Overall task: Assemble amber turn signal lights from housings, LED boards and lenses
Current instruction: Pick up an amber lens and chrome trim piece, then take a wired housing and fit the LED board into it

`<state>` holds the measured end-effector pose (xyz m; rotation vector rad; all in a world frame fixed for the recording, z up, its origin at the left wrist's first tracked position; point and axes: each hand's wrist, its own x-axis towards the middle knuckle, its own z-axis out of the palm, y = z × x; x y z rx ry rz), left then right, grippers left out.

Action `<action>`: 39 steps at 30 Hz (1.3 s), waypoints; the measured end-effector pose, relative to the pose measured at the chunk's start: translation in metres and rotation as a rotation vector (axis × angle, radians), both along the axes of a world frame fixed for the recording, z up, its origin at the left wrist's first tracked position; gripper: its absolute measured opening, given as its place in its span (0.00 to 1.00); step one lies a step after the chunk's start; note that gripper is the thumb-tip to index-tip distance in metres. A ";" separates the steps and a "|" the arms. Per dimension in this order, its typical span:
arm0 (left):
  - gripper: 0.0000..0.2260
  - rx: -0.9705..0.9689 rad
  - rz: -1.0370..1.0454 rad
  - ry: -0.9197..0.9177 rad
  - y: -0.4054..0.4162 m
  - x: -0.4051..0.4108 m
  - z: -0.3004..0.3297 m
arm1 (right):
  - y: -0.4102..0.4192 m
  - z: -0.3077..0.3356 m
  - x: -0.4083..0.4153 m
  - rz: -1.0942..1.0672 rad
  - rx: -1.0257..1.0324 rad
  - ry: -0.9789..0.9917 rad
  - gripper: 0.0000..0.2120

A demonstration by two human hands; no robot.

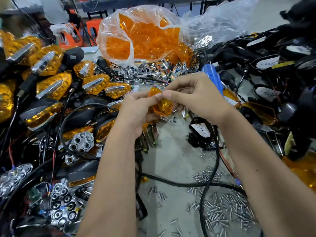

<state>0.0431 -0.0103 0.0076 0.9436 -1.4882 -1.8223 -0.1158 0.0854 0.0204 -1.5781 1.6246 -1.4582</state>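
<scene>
I see both hands raised mid-bench, left hand point(136, 108) and right hand point(193, 98) pinching amber lens point(161, 106) btwn fingertips. Lens underside hidden by fingers, can't tell what's beneath.

Even, bright, diffuse light falls from above; shadows under the arms on the worktop point(176, 161) are faint and soft. Glare flares off the clear bag point(130, 31) at the far edge, and small highlights glint on the chrome parts point(147, 69) and the screws point(227, 207). The centre is fairly sharp. The top corners and the far background smear with blur. Wide-angle distortion bends the edges, stretching the forearms toward the bottom.
</scene>
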 end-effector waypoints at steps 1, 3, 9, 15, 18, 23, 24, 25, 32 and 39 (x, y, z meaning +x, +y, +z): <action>0.04 -0.031 -0.062 -0.046 0.001 0.001 0.001 | 0.001 0.001 -0.003 -0.032 -0.009 -0.005 0.05; 0.09 -0.136 -0.207 -0.187 0.001 0.002 0.003 | 0.002 0.001 -0.008 -0.090 -0.013 -0.009 0.07; 0.08 -0.514 -0.545 -0.438 0.007 -0.009 0.007 | 0.007 -0.001 -0.027 -0.228 0.040 0.021 0.11; 0.06 -0.630 -0.413 -0.440 0.010 -0.016 0.002 | 0.025 0.003 -0.063 -0.348 0.077 0.079 0.11; 0.06 -0.669 -0.349 -0.414 0.016 -0.022 0.005 | 0.034 0.004 -0.075 -0.396 0.160 0.101 0.11; 0.21 -0.660 -0.478 -0.620 0.033 -0.038 0.009 | 0.040 0.014 -0.073 -0.252 0.415 0.242 0.07; 0.24 -0.679 -0.468 -0.647 0.036 -0.041 0.008 | 0.039 0.015 -0.070 -0.230 0.447 0.307 0.05; 0.26 -0.678 -0.457 -0.655 0.039 -0.043 0.008 | 0.038 0.017 -0.067 -0.213 0.477 0.372 0.04; 0.31 -0.469 -0.377 -0.620 0.042 -0.049 0.003 | 0.041 0.026 -0.061 -0.231 0.664 0.495 0.10; 0.23 -0.211 -0.275 -0.351 0.044 -0.049 0.007 | 0.041 0.026 -0.063 -0.426 0.626 0.535 0.05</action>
